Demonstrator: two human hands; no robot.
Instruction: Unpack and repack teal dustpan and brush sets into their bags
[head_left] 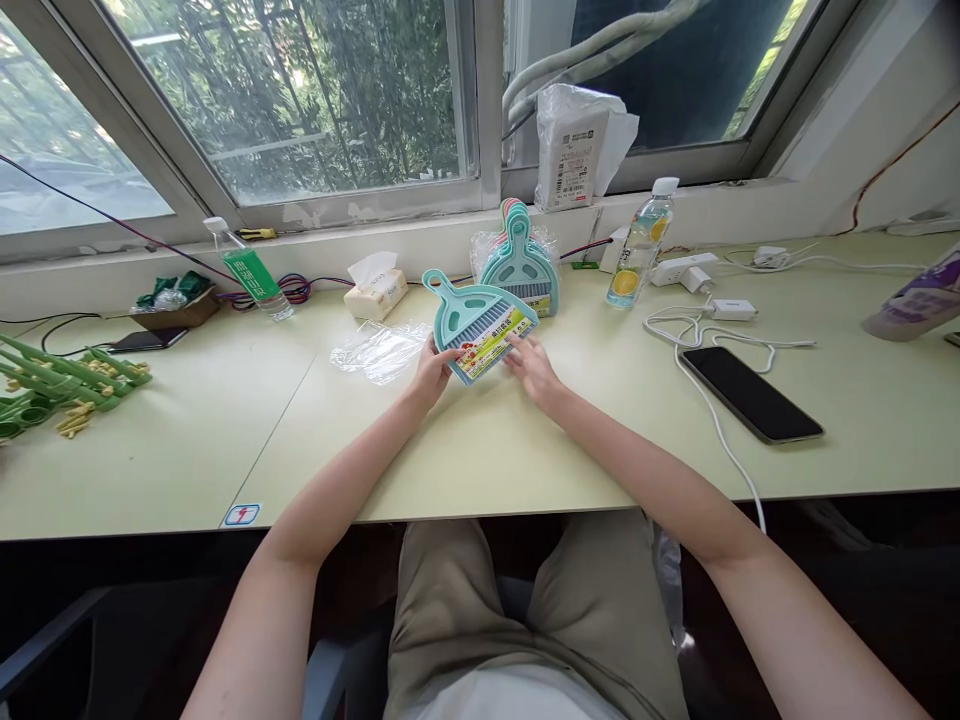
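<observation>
A teal dustpan (454, 312) with a small brush set in it and a yellow printed label (495, 340) is held up just above the table, its handle pointing to the upper left. My left hand (433, 374) grips its lower left edge, thumb on the front. At the lower right edge, the fingers of my right hand (534, 368) rest against the label side, partly hidden there. Right behind stands a stack of similar dustpans (519, 262), several deep, with clear wrap around it. Crumpled clear plastic (381, 350) lies left of my left hand.
A tissue pack (376, 288) and a green-labelled bottle (253, 272) stand to the left. On the right are another water bottle (639, 248), white cables (697, 325) and a black phone (752, 394). Green stalk-like pieces (67, 380) lie far left. The window wall (337, 240) bounds the table's back.
</observation>
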